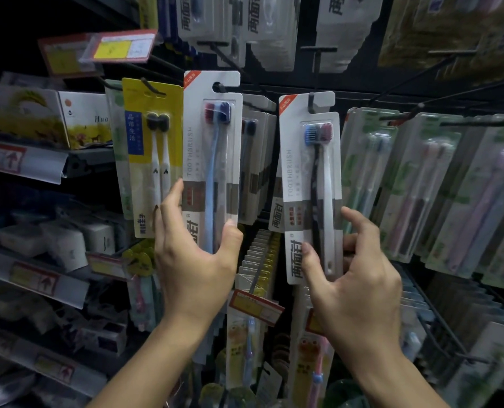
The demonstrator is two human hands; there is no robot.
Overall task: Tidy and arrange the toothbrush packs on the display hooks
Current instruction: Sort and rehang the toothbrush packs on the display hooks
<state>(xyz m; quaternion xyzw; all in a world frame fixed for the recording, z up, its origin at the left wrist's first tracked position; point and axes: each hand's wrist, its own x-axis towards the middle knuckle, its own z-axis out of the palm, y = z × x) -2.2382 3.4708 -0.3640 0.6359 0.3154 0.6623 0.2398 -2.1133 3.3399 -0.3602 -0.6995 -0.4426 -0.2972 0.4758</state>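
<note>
Head view: your left hand grips the white blue-brush pack, right hand pinches the white black-brush pack; seat each hole fully on its black wire hook.

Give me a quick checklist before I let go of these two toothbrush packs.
1. Left hand grips the left pack: ok.
2. Right hand pinches the right pack: ok.
3. Left pack's hole on its hook: ok.
4. Right pack's hole over its hook tip: ok.
5. Right pack hanging straight: not ok, tilted.
6. Either pack pushed fully back: cannot tell.
</note>
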